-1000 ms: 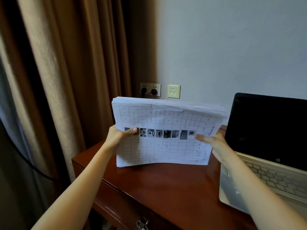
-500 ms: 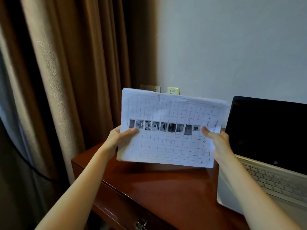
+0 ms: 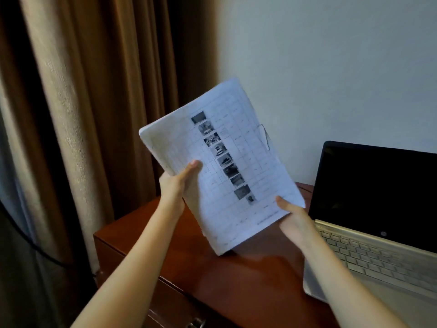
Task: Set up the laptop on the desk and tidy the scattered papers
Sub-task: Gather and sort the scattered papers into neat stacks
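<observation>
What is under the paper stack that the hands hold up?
Under the paper stack the brown wooden desk shows; its far part, behind the sheets, is covered.

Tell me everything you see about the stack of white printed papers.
The stack of white printed papers is a sheaf, its top sheet showing a grid table with a strip of small dark photos. One edge has a small tear or fold. It is tilted diagonally above the reddish-brown wooden desk, lowest corner near the desktop; contact unclear. The left hand pinches its left edge, the right hand its lower right edge.
</observation>
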The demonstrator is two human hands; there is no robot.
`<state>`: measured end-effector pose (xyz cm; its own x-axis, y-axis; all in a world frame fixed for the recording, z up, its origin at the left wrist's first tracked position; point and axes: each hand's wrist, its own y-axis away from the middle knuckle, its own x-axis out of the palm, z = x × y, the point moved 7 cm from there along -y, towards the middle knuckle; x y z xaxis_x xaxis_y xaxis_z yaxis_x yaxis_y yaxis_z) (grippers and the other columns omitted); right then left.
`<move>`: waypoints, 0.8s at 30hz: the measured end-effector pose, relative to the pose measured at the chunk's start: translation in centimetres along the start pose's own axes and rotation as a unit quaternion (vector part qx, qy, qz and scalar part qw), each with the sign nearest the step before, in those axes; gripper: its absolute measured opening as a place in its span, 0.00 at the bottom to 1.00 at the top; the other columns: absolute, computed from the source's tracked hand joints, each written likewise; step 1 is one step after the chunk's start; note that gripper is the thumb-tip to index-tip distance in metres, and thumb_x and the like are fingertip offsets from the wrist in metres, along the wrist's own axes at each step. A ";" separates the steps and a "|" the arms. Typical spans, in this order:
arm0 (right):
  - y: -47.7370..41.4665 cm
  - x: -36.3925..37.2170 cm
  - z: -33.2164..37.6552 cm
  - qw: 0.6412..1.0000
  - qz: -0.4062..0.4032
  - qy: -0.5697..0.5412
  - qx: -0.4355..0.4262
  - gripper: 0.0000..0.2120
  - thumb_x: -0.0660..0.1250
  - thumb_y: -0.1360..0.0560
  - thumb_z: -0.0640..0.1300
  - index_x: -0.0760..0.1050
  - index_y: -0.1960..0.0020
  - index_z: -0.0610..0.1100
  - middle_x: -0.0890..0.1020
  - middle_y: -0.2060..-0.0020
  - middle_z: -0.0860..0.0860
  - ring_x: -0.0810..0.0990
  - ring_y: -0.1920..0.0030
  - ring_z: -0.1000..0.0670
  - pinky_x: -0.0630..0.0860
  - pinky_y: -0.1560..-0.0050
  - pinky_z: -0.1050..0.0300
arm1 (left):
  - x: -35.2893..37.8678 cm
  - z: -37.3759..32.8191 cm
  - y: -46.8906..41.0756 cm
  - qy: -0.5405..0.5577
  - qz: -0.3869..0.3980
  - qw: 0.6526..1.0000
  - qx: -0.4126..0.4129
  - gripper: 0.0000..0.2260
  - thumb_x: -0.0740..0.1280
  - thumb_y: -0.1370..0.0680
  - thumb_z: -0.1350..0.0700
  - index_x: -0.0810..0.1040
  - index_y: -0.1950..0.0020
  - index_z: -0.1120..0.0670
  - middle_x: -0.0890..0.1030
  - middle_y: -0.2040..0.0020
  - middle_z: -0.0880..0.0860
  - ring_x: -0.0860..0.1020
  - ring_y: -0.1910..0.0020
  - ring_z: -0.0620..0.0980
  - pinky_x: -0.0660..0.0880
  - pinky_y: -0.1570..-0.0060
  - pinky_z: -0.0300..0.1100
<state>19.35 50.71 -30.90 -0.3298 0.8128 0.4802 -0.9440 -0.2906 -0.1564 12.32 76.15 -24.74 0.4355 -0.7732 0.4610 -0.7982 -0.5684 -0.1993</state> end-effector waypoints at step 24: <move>0.5 2.7 0.1 0.963 -0.062 0.262 -0.023 0.18 0.72 0.32 0.32 0.75 0.43 0.39 0.79 0.51 0.49 0.76 0.49 0.51 0.69 0.44 0.60 | 1.0 0.5 0.0 -0.185 0.185 0.964 0.050 0.09 0.72 0.29 0.63 0.79 0.50 0.58 0.82 0.57 0.48 0.82 0.60 0.39 0.76 0.64 0.28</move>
<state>17.99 52.70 -29.59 -0.1640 0.9865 -0.0017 -0.9722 -0.1620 -0.1690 12.98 75.19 -24.75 0.2619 -0.9651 0.0052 -0.8916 -0.2440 -0.3814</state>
